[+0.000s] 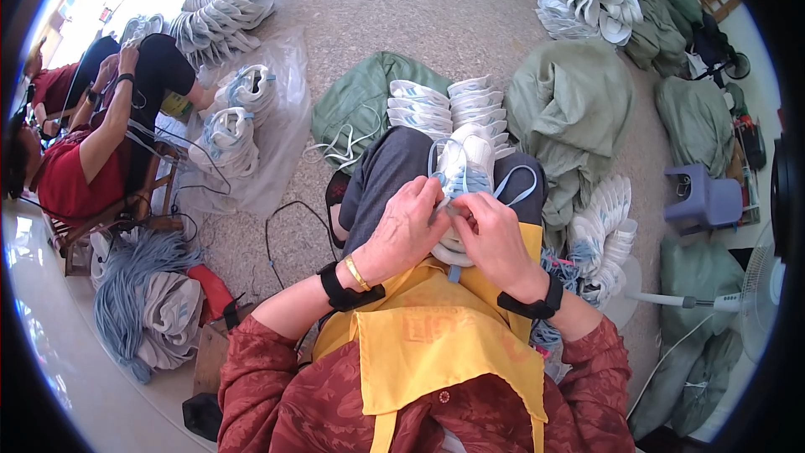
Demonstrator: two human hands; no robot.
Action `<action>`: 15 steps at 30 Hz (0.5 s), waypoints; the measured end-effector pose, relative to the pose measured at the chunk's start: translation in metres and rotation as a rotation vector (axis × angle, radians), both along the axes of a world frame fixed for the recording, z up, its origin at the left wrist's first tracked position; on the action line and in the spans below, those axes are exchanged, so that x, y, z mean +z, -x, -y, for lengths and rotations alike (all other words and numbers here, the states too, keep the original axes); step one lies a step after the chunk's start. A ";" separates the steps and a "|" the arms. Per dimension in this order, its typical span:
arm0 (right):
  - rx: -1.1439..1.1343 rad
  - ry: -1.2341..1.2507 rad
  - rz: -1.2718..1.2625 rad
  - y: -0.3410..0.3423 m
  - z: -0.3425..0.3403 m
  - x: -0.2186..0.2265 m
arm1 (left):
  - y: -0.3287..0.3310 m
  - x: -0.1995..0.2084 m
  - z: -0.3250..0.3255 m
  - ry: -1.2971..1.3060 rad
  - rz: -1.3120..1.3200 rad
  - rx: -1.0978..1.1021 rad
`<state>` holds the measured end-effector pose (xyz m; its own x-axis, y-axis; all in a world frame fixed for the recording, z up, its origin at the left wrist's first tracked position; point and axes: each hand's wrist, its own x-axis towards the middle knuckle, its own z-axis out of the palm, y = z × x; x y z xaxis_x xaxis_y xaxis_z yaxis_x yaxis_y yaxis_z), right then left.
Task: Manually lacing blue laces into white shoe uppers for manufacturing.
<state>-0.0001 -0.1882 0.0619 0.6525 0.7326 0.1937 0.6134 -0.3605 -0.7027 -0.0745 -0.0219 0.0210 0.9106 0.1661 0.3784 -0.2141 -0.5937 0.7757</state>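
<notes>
A white sneaker [471,149] with light-blue trim rests on my lap, toe pointing away from me. A light-blue shoelace [521,186] runs through its upper and loops out on both sides. My left hand [408,222] is closed at the left of the shoe's tongue, thumb and fingers pinching the lace. Opposite it, my right hand [490,235] pinches the lace too, and the fingertips of both hands nearly meet over the opening. My fingers partly hide the lace ends. Just beyond my knees stand two stacks of white shoe uppers [419,105].
Green cloth sacks [570,96] lie ahead and right. A bundle of blue laces [138,302] hangs at left. Another person [92,130] sits at the far left beside shoe piles [231,138]. A purple stool [704,197] and a fan [759,294] stand at right.
</notes>
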 end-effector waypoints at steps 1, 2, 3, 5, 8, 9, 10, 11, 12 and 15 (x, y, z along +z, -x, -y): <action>0.008 0.030 0.049 -0.003 -0.003 -0.004 | 0.000 -0.001 0.000 -0.013 0.042 -0.004; 0.017 0.060 0.098 -0.005 -0.005 -0.006 | 0.000 -0.001 0.000 -0.014 0.042 -0.004; 0.016 0.060 0.098 -0.006 -0.008 -0.008 | 0.000 -0.001 0.000 -0.009 0.041 0.007; 0.033 0.133 0.181 -0.007 -0.012 -0.009 | 0.001 -0.001 0.000 -0.005 0.042 0.015; 0.019 0.145 0.167 -0.006 -0.012 -0.005 | 0.000 0.002 0.001 0.043 0.027 0.010; 0.013 0.145 0.169 -0.007 -0.009 -0.003 | -0.001 0.005 0.002 0.071 0.004 0.012; 0.022 0.134 0.192 -0.010 -0.001 0.001 | -0.002 0.008 0.003 0.100 -0.020 0.012; 0.036 0.121 0.214 -0.012 0.007 0.007 | -0.002 0.011 0.003 0.097 -0.019 0.009; 0.036 0.118 0.213 -0.012 0.017 0.019 | -0.001 0.013 0.003 0.135 -0.037 0.010; -0.003 0.066 -0.562 -0.004 0.050 0.093 | 0.003 0.017 -0.001 0.150 -0.052 0.024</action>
<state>0.0043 -0.2382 0.1546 0.6441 0.7295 -0.2300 0.1507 -0.4158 -0.8969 -0.0778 -0.0214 0.0381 0.9233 0.2393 0.3003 -0.1584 -0.4750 0.8656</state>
